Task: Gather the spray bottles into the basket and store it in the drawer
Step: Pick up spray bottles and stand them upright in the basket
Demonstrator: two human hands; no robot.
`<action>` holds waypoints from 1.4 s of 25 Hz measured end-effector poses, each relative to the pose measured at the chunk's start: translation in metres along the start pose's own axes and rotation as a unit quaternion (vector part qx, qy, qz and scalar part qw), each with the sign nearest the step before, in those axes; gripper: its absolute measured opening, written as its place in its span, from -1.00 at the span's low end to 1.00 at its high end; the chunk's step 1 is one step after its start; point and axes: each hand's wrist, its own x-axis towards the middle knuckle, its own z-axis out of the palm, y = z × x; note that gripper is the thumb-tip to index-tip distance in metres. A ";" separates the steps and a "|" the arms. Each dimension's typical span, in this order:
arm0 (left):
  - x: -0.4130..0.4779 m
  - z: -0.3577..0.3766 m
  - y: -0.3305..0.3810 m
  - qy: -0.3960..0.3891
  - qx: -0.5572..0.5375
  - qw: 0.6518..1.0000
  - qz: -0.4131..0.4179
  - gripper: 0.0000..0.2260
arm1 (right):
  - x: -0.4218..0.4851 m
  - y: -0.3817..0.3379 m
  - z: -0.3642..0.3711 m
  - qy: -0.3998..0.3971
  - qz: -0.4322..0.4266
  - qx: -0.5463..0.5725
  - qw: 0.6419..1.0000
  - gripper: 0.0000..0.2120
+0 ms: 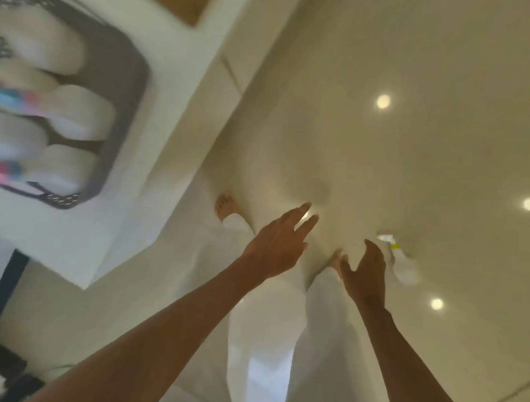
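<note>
Fingers [374, 251] of the right hand [365, 275], spread and empty, hang just beside the white spray bottle [402, 264] on the floor [413, 116], its long axis running nozzle-away from that hand, nearer than the equally empty left hand [278, 244].

left arm: i see it bare, reaching forward and down.
left hand [278, 242]: palm down, fingers spread, holding nothing.
right arm: bare, stretched forward alongside.
right hand [366, 273]: fingers loosely curled apart, empty.
feet: bare, blurred below the hands.
</note>
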 end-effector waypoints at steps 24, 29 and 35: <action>0.277 0.345 0.111 -0.251 0.334 0.900 0.126 -0.39 | 0.315 0.339 0.072 -0.014 -0.035 -0.218 0.975 -0.54; 0.247 0.310 0.102 -0.231 0.295 0.922 0.097 -0.42 | 0.291 0.300 0.056 -0.028 -0.024 -0.126 0.991 -0.49; 0.156 0.202 0.127 -0.182 0.091 0.977 -0.057 -0.48 | 0.189 0.173 -0.018 -0.008 -0.101 0.056 0.993 -0.41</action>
